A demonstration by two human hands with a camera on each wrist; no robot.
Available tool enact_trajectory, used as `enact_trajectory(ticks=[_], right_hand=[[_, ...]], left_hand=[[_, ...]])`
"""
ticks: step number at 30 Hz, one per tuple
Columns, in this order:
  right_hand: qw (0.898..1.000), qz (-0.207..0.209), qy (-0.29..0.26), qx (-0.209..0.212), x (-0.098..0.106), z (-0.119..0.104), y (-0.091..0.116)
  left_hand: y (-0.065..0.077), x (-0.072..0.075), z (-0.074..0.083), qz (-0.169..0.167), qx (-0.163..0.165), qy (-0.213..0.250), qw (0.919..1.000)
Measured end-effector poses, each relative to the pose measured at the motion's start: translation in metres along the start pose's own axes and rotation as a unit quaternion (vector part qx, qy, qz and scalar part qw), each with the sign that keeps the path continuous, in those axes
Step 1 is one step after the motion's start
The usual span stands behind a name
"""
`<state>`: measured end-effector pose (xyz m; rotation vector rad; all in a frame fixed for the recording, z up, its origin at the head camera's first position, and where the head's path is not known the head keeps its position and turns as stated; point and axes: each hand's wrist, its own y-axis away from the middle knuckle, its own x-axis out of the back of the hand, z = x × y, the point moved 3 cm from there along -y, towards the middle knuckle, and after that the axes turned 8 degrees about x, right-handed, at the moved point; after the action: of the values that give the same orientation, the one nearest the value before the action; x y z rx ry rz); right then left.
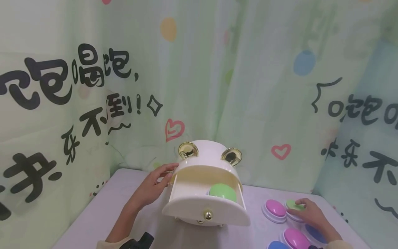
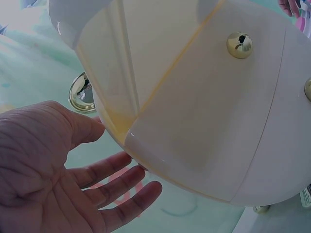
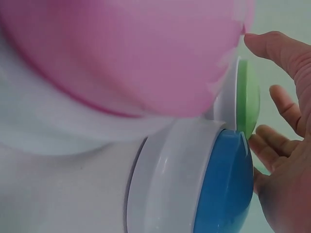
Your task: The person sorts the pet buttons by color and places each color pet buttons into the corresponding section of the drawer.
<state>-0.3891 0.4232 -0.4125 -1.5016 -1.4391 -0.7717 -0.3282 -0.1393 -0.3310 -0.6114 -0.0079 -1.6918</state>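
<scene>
A cream-white drawer box (image 1: pixel 212 150) with two round gold ears stands at the middle of the table, its upper drawer (image 1: pixel 205 207) pulled out. Inside that drawer lies a green-topped round button (image 1: pixel 223 192). My left hand (image 1: pixel 152 188) is at the box's left side; in the left wrist view, its thumb and spread fingers lie along the box's edge. To the right, my right hand (image 1: pixel 312 214) reaches over another green-topped button (image 1: pixel 293 204) with a white base, fingertips right at its top. In the right wrist view those fingers are loosely bent and spread apart.
Around the right hand stand a pink button (image 1: pixel 275 208), a second pink button (image 1: pixel 296 238), a blue button (image 1: pixel 277 245) and a dark blue one (image 1: pixel 315 233). A printed pale-green curtain (image 1: pixel 199 86) surrounds the table (image 1: pixel 130 176) at the back and sides.
</scene>
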Motion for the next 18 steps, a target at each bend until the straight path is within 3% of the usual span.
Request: enact_trajectory(ticks=[18], right_hand=[[1.0, -0.01, 0.004, 0.023, 0.0004, 0.0088, 0.0007]], left_hand=[[-0.0014, 0.0002, 0.0013, 0.0, -0.001, -0.01, 0.9999]])
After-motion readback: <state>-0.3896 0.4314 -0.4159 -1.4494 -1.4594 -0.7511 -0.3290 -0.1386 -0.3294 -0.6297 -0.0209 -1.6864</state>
